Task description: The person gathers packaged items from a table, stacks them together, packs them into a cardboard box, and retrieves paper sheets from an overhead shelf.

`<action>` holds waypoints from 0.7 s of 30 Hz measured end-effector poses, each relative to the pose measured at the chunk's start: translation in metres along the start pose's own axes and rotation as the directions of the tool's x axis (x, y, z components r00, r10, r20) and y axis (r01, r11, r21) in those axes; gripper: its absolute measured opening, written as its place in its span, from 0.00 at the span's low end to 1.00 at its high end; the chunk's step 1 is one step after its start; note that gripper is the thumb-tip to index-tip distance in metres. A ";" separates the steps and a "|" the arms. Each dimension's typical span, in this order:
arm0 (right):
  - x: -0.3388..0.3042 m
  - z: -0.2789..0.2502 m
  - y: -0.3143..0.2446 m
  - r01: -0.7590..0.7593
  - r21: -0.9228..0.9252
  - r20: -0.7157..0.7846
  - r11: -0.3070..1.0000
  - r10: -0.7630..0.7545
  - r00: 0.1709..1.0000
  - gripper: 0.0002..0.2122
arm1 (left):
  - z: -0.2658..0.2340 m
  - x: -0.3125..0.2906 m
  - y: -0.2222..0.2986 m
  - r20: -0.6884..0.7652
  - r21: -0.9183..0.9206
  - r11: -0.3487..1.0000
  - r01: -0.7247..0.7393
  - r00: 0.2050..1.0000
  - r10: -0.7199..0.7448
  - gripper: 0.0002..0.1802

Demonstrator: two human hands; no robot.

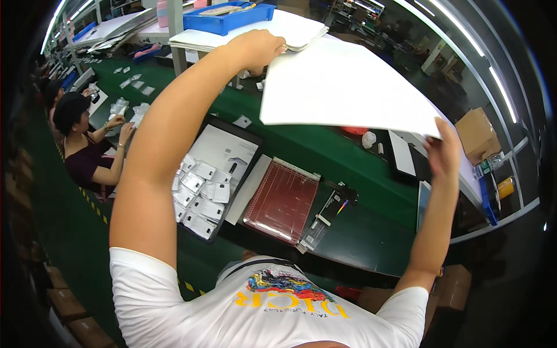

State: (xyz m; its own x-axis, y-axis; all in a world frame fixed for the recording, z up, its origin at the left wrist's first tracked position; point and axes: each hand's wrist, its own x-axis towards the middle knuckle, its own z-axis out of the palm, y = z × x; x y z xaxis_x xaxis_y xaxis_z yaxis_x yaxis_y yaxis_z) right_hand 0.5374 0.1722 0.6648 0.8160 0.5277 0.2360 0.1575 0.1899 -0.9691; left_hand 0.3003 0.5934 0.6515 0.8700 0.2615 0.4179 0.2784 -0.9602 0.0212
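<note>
A large white sheet of paper or thin card stretches in the air between my two hands, over the far side of the green bench. My right hand pinches its right corner, with the fingers partly behind it. At the opposite edge my left hand is closed on the sheet, right beside a stack of white sheets on a raised shelf. Some of the left fingers are hidden under the paper. On that stack rests a blue tray with small items in it.
Below lie a black tray with several small white packs, a dark red gridded board and a narrow black-and-silver strip. Another person sits working at left. A cardboard box and an upright frame stand at right.
</note>
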 end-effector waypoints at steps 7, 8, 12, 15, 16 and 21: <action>-0.085 -0.180 -0.027 0.085 0.205 -0.150 0.975 -0.054 0.987 0.17 | 0.051 -0.030 0.020 -0.361 0.028 0.986 -0.163 0.919 0.162 0.21; -0.098 -0.205 -0.026 0.017 0.218 -0.111 0.976 0.007 0.994 0.18 | 0.056 -0.038 0.031 -0.557 0.053 0.985 -0.163 0.814 0.165 0.27; -0.138 -0.270 -0.017 -0.090 0.236 -0.112 0.968 0.120 0.986 0.18 | 0.114 -0.102 0.078 -0.798 -0.300 0.914 -0.273 0.597 -0.084 0.18; -0.161 -0.305 -0.009 -0.049 0.187 -0.295 0.981 0.104 0.950 0.18 | 0.203 -0.166 0.118 -0.465 -0.771 0.631 -0.086 0.752 -0.467 0.16; -0.172 -0.313 -0.009 -0.066 0.183 -0.305 0.981 0.121 0.945 0.18 | 0.242 -0.185 0.129 -0.238 -0.851 0.516 0.098 0.804 -0.545 0.16; -0.238 -0.330 -0.013 -0.110 0.124 -0.403 0.986 0.151 0.902 0.21 | 0.323 -0.259 0.178 0.363 -0.891 -0.033 0.453 0.667 -0.651 0.22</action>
State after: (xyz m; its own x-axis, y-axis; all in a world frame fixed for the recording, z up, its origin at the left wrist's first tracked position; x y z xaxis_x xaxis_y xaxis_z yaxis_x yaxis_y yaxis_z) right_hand 0.5250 -0.2289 0.5977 0.9846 0.1709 0.0378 -0.0029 0.2318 -0.9728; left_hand 0.2562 0.3866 0.2538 0.5463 0.8351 -0.0644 0.0220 0.0626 0.9978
